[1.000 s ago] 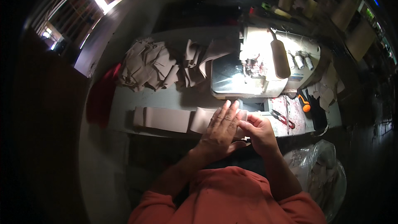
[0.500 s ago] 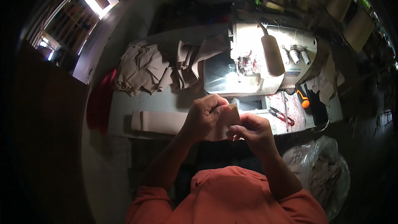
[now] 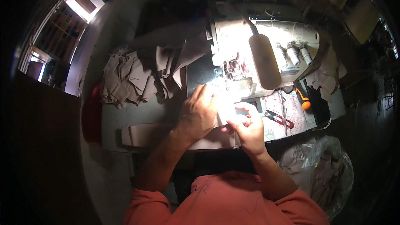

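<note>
Pale fabric point(image 3: 146, 136) lies along the table point(image 3: 114, 118). Our left hand point(image 3: 199, 112), fingers bent, meets the cloth piece point(image 3: 225, 107) — glare hides its grip; our right hand point(image 3: 247, 131) pinches the near corner. The piece has moved forward — we judge it nearer the working area of the sewing machine point(image 3: 275, 33)

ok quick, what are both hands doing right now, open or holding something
Left hand: holding the left side of a pale fabric piece, thumb hidden.
Right hand: closed, pinching the same piece near its lower right edge.
</note>
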Action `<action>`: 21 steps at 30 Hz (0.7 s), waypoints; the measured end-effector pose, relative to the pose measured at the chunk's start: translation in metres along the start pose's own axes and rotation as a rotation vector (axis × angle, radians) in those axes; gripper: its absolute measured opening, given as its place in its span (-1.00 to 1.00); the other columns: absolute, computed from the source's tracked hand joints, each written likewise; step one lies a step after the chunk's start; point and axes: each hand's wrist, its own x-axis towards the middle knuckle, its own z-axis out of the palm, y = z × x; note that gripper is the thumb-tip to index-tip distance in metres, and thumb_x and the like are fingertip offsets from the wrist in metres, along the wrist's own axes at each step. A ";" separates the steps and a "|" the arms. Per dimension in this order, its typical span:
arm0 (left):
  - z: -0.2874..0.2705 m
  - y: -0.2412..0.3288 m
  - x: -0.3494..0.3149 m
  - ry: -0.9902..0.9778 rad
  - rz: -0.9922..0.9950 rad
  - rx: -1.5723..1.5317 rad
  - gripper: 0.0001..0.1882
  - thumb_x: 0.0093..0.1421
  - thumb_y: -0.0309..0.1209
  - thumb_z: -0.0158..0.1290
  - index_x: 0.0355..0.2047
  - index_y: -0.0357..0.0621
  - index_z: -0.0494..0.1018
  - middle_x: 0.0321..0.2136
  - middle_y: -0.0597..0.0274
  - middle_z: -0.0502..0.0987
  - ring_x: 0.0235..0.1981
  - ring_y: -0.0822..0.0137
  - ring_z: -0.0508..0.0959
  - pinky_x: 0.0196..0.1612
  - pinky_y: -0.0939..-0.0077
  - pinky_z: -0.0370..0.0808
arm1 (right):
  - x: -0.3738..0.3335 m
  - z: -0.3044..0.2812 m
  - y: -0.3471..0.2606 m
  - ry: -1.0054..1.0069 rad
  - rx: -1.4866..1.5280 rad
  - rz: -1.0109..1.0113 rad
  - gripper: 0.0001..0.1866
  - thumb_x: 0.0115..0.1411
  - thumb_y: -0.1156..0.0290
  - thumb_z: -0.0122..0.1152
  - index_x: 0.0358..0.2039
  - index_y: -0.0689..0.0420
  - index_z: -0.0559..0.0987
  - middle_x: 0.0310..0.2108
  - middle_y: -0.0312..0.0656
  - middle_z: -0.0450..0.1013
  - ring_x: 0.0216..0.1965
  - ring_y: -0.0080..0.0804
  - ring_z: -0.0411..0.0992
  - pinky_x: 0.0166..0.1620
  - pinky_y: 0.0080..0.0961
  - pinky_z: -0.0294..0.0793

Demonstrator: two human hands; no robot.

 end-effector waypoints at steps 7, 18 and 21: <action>0.003 -0.020 0.031 0.059 -0.001 -0.242 -0.90 -0.11 -0.59 -0.08 -0.50 -0.26 0.35 -0.55 0.11 0.35 -0.47 0.13 0.37 -0.40 0.37 0.32 | 0.021 0.003 -0.006 -0.017 -0.059 -0.041 -0.82 0.06 0.58 -0.01 -0.29 0.33 0.43 -0.46 -0.15 0.43 -0.53 -0.52 0.43 -0.47 -0.73 0.35; 0.009 -0.036 0.021 0.028 -0.096 -0.195 -0.75 -0.08 -0.57 -0.11 -0.32 -0.35 0.35 -0.34 -0.11 0.40 -0.25 0.00 0.40 -0.20 0.34 0.36 | 0.022 0.003 -0.012 0.001 -0.098 0.080 -0.79 0.10 0.54 -0.07 -0.24 0.31 0.42 -0.46 -0.14 0.45 -0.51 -0.57 0.40 -0.42 -0.72 0.39; 0.007 -0.060 0.038 -0.249 -0.185 0.043 -0.74 -0.07 -0.50 -0.08 -0.30 -0.29 0.35 -0.39 -0.06 0.43 -0.29 0.05 0.42 -0.24 0.34 0.37 | 0.009 -0.013 -0.010 -0.024 -0.047 0.056 -0.79 0.12 0.53 -0.11 -0.21 0.29 0.38 -0.45 -0.11 0.44 -0.49 -0.54 0.41 -0.42 -0.71 0.38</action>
